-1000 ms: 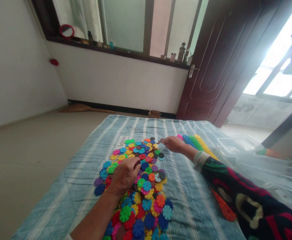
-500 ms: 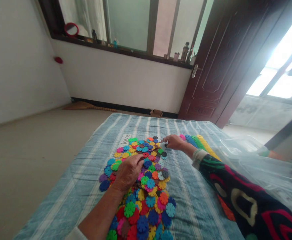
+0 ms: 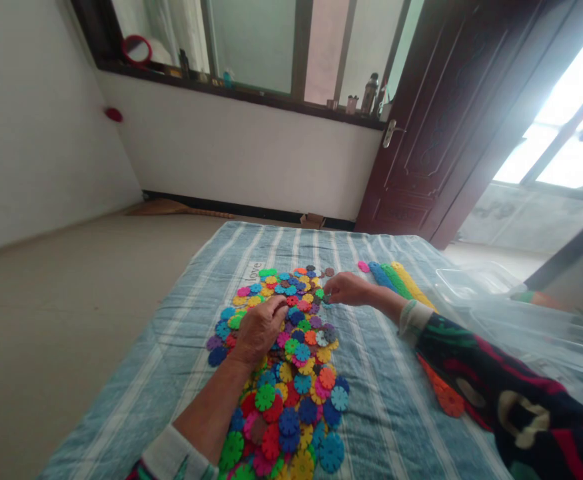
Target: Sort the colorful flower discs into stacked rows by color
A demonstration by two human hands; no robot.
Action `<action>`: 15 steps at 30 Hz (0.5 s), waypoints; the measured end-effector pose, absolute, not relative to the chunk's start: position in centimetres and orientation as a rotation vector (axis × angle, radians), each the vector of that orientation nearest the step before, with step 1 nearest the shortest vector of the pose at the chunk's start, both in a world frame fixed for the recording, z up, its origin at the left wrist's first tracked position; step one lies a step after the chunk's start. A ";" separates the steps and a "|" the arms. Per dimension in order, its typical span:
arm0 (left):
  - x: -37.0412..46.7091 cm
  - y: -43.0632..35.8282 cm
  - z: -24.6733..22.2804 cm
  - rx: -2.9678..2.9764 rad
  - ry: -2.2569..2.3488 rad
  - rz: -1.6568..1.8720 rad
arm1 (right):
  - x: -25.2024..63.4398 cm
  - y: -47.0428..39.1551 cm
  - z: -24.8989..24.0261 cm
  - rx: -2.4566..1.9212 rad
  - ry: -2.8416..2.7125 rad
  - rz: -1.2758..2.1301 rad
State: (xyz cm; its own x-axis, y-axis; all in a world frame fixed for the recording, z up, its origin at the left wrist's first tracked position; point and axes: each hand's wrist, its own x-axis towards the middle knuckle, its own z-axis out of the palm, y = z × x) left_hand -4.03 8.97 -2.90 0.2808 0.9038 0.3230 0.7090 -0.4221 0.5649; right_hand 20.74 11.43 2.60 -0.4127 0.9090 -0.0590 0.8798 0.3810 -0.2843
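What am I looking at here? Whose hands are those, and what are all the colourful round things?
The camera sits on a person's head and looks down, so you see that person's own two arms. The left hand rests on a big pile of plastic snowflake discs in many colours, spread on a blue striped cloth. The right hand reaches to the pile's far edge and seems to pinch a small disc, though it is too tiny to be sure. Beyond that hand lie sorted rows of discs, pink, blue, green and yellow. A clear plastic box stands on the right.
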 end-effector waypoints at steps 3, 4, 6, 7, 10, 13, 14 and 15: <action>-4.0 9.1 -3.0 2.213 1.490 0.899 | 20.4 10.1 2.9 -1.608 -2.547 0.482; -4.0 9.1 -3.0 2.206 1.491 0.914 | 20.3 9.7 3.0 -1.602 -2.552 0.492; -4.0 9.2 -3.2 2.198 1.494 0.936 | 20.1 9.0 3.1 -1.594 -2.560 0.505; -4.1 9.2 -3.3 2.195 1.502 0.940 | 20.0 8.6 3.2 -1.591 -2.563 0.512; -4.1 9.2 -3.3 2.190 1.527 0.940 | 19.4 7.6 3.2 -1.593 -2.563 0.535; -4.1 9.2 -3.1 2.198 1.528 0.953 | 18.8 6.6 3.2 -1.593 -2.579 0.560; -4.1 9.3 -3.0 2.200 1.529 0.954 | 18.6 6.3 3.2 -1.588 -2.590 0.574; -4.1 9.3 -3.0 2.199 1.534 0.954 | 18.5 6.0 3.2 -1.583 -2.605 0.582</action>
